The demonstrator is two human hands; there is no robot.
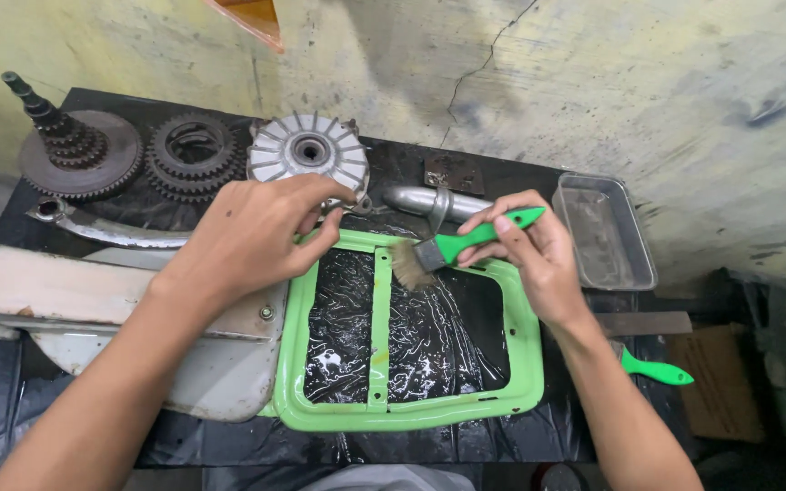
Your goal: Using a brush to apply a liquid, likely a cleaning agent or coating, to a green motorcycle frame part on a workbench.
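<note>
My right hand [539,255] is closed on the green handle of a paintbrush [452,247], thumb and fingers pinching it near the ferrule. The brush's long axis runs from upper right down to lower left, its pale, worn bristles touching the top rail of the green frame [411,414] just right of the centre bar. My left hand [252,232] is clamped over the frame's upper left corner, fingers curled onto the rail, so it holds the part while the right hand is nearer the bristle contact. The frame lies flat on black plastic sheeting [429,336], wide side across me, two open windows showing wet, glossy sheet beneath. Its paint is bright green, scuffed in spots. A second green-handled brush [655,370] lies well apart, right of my forearm.
</note>
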